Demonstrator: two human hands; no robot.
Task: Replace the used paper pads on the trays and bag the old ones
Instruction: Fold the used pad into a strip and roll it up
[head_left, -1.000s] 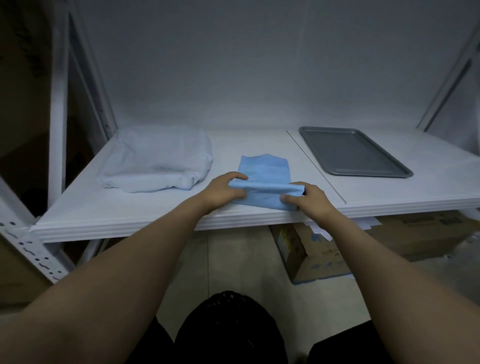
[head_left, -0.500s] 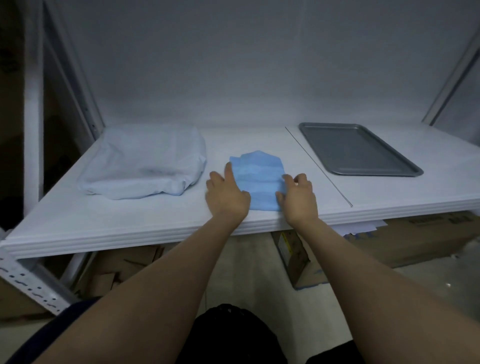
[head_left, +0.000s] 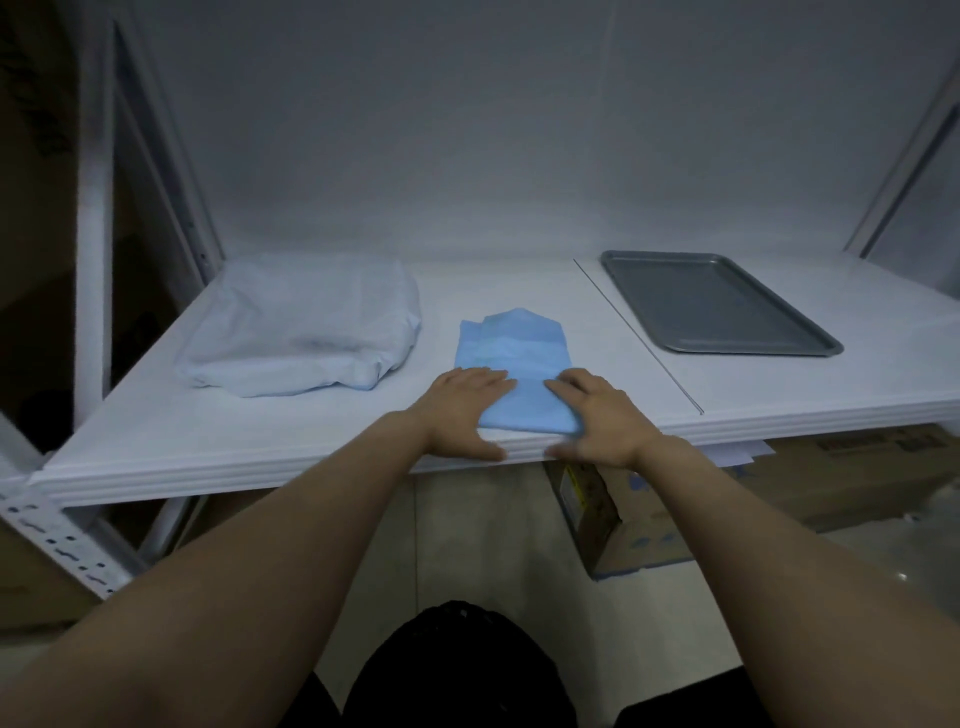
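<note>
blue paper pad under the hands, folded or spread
Folded. The blue paper pad is a narrow packet with layered edges at its far end; the left hand and right hand press flat on its near end.

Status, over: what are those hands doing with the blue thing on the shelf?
Left hand, right hand flat on folded blue pad at front edge of shelf. Metal tray bare, off to the right. Nothing lies between pad and tray.

Blue pad (head_left: 511, 353): near corners hidden under left hand (head_left: 465, 413) and right hand (head_left: 597, 415); box (head_left: 615, 522) print illegible
</note>
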